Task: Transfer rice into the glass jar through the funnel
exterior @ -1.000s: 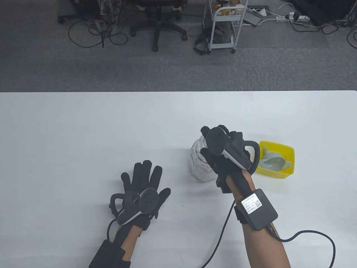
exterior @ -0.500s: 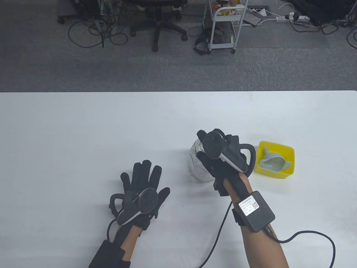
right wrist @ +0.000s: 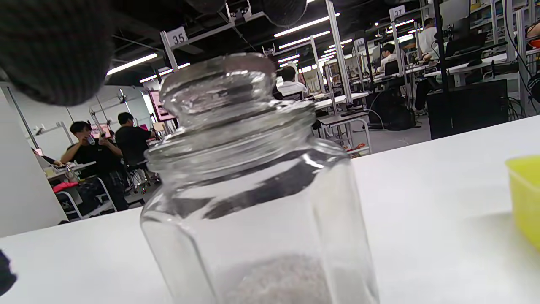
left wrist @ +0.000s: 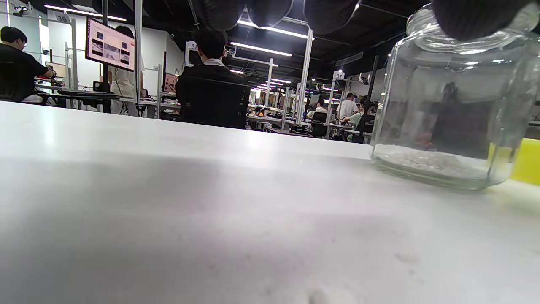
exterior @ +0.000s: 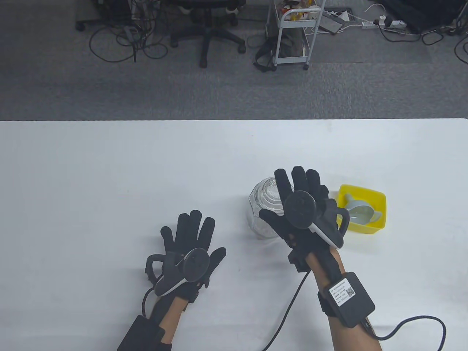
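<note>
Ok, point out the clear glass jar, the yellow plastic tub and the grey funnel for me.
clear glass jar [exterior: 260, 215], table view, on its left glass wall.
yellow plastic tub [exterior: 376, 196], table view, on its right rim.
grey funnel [exterior: 360, 215], table view, on the inside of its wide mouth, lying in the tub.

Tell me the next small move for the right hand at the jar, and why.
Probably draw the right hand back from the glass jar and rest it on the table. The glass lid sits on the jar, rice lies in its bottom, the funnel lies in the yellow bin, and the fingers are spread, gripping nothing.
</note>
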`<state>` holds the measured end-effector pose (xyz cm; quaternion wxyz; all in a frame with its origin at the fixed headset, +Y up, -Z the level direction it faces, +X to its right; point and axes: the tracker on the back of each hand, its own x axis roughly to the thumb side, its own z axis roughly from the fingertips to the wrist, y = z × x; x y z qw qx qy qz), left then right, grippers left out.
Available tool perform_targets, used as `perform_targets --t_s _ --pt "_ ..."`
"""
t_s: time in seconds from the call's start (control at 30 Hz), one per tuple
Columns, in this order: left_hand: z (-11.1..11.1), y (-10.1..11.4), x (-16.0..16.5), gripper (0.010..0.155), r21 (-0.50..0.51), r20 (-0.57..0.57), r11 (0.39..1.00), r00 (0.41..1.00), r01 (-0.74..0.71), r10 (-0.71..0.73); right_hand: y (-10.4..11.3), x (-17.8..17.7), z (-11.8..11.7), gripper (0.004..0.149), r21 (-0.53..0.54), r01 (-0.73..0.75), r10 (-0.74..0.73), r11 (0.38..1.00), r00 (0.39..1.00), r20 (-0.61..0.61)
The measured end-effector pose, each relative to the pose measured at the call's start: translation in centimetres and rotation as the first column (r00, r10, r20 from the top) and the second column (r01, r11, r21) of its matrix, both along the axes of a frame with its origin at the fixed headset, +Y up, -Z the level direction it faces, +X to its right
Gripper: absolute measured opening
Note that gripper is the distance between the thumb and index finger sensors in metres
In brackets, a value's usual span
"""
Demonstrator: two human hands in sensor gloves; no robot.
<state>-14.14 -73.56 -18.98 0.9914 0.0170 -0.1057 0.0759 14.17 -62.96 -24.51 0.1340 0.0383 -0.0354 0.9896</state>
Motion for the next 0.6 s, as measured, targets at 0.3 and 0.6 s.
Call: perform_targets --t_s 0.3,0.6 --pt "0.3 -0.3 0.9 0.088 -0.034 0.109 0.998 0.992 -0.055 0.059 -5.7 4.8 3.1 0.105 0.02 0.059 -0.06 0.998 0.998 0.018" --pt "0.2 -0.4 0.6 0.088 -0.059 0.112 0.996 0.991 -0.073 0.079 -10.5 5.8 2.2 0.107 -0.183 -0.086 0.103 0.979 0.991 0.082"
